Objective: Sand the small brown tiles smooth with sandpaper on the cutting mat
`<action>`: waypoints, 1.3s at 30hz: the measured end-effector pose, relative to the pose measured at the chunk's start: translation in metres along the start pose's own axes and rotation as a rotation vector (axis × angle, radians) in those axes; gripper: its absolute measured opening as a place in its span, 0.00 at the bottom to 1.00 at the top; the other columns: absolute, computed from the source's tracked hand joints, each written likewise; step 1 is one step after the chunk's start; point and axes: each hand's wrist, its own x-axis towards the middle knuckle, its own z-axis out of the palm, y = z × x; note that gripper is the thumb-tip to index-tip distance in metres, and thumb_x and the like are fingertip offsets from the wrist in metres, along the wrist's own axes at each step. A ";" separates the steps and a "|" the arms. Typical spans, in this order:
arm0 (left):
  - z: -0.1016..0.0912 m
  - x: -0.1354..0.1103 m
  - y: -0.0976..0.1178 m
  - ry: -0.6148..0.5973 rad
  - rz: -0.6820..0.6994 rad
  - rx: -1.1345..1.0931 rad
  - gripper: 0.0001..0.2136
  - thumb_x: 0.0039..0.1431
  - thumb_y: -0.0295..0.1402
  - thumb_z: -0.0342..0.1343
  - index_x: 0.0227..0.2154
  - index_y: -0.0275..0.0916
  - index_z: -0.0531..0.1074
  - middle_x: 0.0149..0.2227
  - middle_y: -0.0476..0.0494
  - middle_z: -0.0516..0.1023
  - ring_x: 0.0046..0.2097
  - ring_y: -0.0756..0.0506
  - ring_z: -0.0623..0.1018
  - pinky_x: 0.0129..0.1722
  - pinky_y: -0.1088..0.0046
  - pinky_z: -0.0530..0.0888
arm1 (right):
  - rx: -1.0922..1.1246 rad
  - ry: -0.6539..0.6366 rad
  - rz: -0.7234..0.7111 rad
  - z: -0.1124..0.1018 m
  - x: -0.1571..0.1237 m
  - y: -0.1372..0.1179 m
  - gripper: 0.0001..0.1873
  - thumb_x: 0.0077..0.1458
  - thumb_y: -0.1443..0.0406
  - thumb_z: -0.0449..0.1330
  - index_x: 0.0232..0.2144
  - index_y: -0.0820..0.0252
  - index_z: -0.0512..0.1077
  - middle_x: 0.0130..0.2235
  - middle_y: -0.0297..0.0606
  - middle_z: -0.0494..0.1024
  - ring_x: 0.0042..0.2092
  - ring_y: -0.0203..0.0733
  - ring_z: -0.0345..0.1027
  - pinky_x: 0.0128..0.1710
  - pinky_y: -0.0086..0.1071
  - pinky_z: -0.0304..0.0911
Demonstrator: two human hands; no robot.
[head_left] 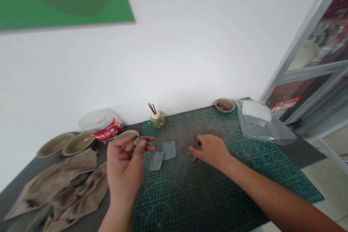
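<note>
My left hand [125, 166] is raised above the left edge of the green cutting mat [174, 199], its thumb and fingers closed on a small brownish-grey piece [137, 140]. What that piece is, I cannot make out. Over the middle of the mat, my right hand [210, 148] has its fingertips closed at a brown-grey square sheet [189, 154]. Part of another brown sheet [217, 133] shows behind this hand. Between the hands, two small blue-grey sheets [169, 150] [156, 161] lie flat, their corners close together.
Crumpled brown cloths [62, 185] lie at left, below oval bowls [56, 144] and a white tub with a red label [108, 129]. By the wall stand a reed diffuser [158, 119] and a bowl of small dark pieces [224, 105]. A clear plastic bag [272, 132] lies at right.
</note>
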 end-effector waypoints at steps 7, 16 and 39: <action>-0.067 -0.051 -0.034 0.001 -0.258 -0.032 0.17 0.47 0.32 0.68 0.38 0.40 0.69 0.29 0.50 0.79 0.31 0.49 0.79 0.34 0.75 0.76 | 0.047 -0.169 -0.481 0.031 0.026 -0.050 0.38 0.49 0.47 0.63 0.58 0.57 0.64 0.59 0.49 0.66 0.58 0.56 0.58 0.53 0.46 0.55; -0.091 -0.091 -0.036 -0.178 -0.382 -0.081 0.15 0.50 0.38 0.65 0.38 0.39 0.70 0.29 0.49 0.77 0.33 0.46 0.78 0.34 0.71 0.75 | 0.074 -0.107 -0.331 0.032 0.046 -0.065 0.09 0.59 0.65 0.55 0.34 0.62 0.74 0.37 0.47 0.79 0.42 0.48 0.70 0.45 0.38 0.58; 0.101 -0.006 -0.070 -0.436 -0.165 0.028 0.06 0.53 0.33 0.57 0.31 0.37 0.75 0.30 0.46 0.78 0.31 0.47 0.77 0.32 0.73 0.72 | 0.874 0.164 0.073 0.008 0.067 0.031 0.07 0.50 0.63 0.56 0.30 0.61 0.70 0.27 0.31 0.72 0.28 0.36 0.61 0.28 0.27 0.55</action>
